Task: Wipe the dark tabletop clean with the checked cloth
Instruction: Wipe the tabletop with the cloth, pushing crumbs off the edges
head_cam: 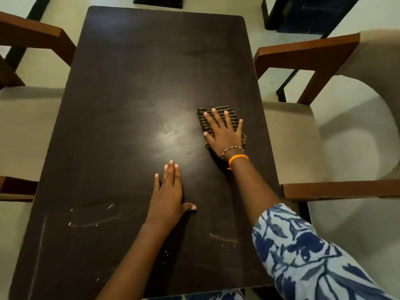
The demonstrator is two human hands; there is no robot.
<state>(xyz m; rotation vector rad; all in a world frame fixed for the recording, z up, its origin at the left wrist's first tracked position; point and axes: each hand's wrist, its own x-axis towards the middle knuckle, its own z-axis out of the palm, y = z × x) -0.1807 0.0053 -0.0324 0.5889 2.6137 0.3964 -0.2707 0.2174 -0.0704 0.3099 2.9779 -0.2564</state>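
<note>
Pressing checked cloth (216, 118) flat under right hand (224, 132), fingers spread straight, right of centre on dark counter (129, 72). Bracing with left hand (167, 193), palm down, fingers straight and together, holding nothing. Risking, by judgement, the folded cloth bunching or slipping from under the palm, leaving pale scuffs (95, 221) near the front edge untouched. Nearing right edge beside chair armrest (303, 50); leaving ample open surface ahead and leftward.
</note>
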